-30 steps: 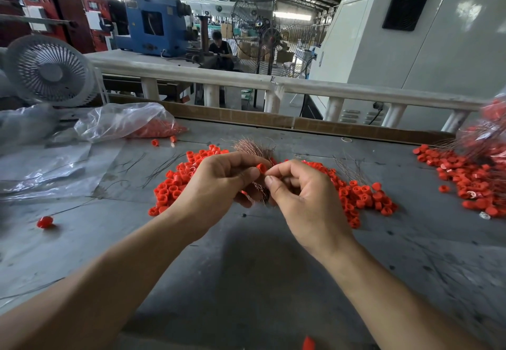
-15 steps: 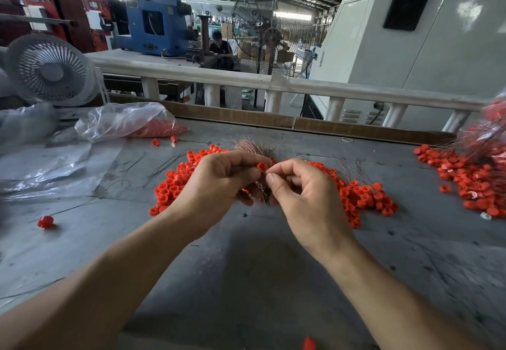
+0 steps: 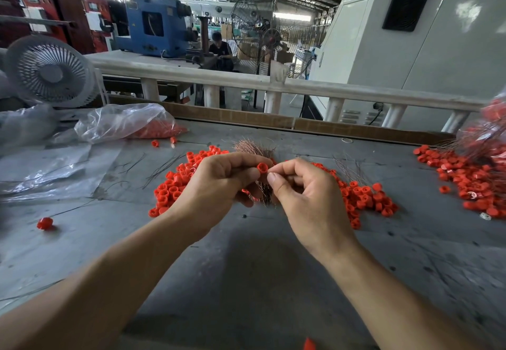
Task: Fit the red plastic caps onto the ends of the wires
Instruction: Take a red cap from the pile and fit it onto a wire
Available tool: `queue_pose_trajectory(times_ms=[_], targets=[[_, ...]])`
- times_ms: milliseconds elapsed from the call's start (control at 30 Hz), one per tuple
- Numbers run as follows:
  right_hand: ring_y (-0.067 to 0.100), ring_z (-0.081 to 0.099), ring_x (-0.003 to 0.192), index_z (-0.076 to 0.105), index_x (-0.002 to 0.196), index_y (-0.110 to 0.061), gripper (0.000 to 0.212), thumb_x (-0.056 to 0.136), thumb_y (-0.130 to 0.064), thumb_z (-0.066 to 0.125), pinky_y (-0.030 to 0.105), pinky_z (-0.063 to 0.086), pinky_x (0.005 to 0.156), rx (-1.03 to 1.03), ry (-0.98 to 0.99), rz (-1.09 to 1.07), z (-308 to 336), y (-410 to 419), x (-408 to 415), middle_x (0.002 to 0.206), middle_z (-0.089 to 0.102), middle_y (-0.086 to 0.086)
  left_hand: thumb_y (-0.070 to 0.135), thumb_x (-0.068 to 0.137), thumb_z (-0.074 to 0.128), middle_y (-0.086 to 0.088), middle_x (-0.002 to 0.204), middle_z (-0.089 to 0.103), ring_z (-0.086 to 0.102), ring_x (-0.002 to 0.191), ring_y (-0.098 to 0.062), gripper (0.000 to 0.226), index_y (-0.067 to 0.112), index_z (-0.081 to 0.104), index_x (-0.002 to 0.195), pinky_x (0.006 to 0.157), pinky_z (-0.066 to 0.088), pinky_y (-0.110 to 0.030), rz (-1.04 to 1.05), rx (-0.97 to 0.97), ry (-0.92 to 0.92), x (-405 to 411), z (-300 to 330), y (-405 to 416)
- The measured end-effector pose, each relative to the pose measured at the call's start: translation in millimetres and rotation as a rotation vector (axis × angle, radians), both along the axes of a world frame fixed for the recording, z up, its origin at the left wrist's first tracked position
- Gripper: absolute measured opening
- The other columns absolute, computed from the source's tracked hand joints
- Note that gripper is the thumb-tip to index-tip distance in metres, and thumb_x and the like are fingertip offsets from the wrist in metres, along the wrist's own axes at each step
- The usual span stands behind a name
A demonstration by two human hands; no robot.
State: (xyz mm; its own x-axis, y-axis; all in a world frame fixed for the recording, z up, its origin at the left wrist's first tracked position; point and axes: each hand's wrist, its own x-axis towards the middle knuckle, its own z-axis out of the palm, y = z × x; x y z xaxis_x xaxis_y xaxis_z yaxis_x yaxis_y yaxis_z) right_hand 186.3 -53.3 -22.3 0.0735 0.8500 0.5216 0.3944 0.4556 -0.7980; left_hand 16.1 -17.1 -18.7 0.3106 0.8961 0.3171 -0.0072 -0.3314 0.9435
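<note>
My left hand (image 3: 219, 185) pinches a red cap (image 3: 262, 168) between thumb and forefinger and also holds a bundle of thin copper wires (image 3: 254, 148) that fans out above it. My right hand (image 3: 304, 193) sits right beside it, thumb and forefinger pinched at the cap's open side; the wire in that pinch is too thin to make out. A pile of loose red caps (image 3: 175, 188) lies on the grey table (image 3: 246, 267) behind both hands, continuing as the caps to the right (image 3: 367, 199).
A heap of capped wires (image 3: 465, 180) lies at the right edge. A clear plastic bag of caps (image 3: 128, 125) and plastic sheeting (image 3: 49, 169) sit at the left, with a white fan (image 3: 49, 71) behind. One stray cap (image 3: 45, 223) lies near left.
Both hands have stayed in place. The cap between the fingertips has turned slightly, showing its open end more.
</note>
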Motion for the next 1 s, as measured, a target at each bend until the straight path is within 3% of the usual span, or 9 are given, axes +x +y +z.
queue_pose_trajectory(times_ms=[233,467,733,1000], targets=[[0.013,0.067,0.068,0.071,0.085,-0.025,0.013,0.094,-0.017,0.071,0.034,0.055,0.063,0.003,-0.018,-0.014,-0.1,1.7,0.3,0.075,0.072,-0.005,0.000,0.100,0.057,-0.003,0.086,0.076,0.069,0.075,-0.017,0.029,0.020,0.076,0.109,0.065,0.059,-0.027,-0.013,0.007,-0.004,-0.4,-0.3,-0.5],[0.013,0.067,0.067,0.071,0.083,-0.023,0.014,0.093,-0.015,0.071,0.038,0.055,0.064,-0.002,-0.056,-0.046,-1.0,2.7,1.5,0.071,0.071,-0.004,-0.002,0.097,0.060,0.005,0.070,0.067,0.057,0.064,-0.011,0.027,0.015,0.077,0.110,0.060,0.054,-0.022,-0.007,-0.012,-0.011,1.2,-1.0,0.1],[0.018,0.068,0.067,0.071,0.083,-0.023,0.014,0.094,-0.015,0.070,0.042,0.054,0.062,-0.009,-0.053,-0.052,-1.0,3.4,3.5,0.070,0.071,-0.001,0.016,0.092,0.066,-0.009,0.086,0.074,0.064,0.073,-0.020,0.024,0.013,0.078,0.113,0.069,0.059,-0.031,-0.063,-0.116,-0.105,0.9,-0.9,2.5],[0.020,0.067,0.070,0.070,0.083,-0.025,0.014,0.095,-0.017,0.069,0.043,0.053,0.065,-0.011,-0.056,-0.036,-0.1,3.7,4.1,0.073,0.071,0.001,0.010,0.095,0.062,-0.010,0.084,0.074,0.065,0.074,-0.020,0.022,0.012,0.079,0.110,0.071,0.059,-0.031,-0.079,-0.137,-0.127,-2.0,-1.0,4.4]])
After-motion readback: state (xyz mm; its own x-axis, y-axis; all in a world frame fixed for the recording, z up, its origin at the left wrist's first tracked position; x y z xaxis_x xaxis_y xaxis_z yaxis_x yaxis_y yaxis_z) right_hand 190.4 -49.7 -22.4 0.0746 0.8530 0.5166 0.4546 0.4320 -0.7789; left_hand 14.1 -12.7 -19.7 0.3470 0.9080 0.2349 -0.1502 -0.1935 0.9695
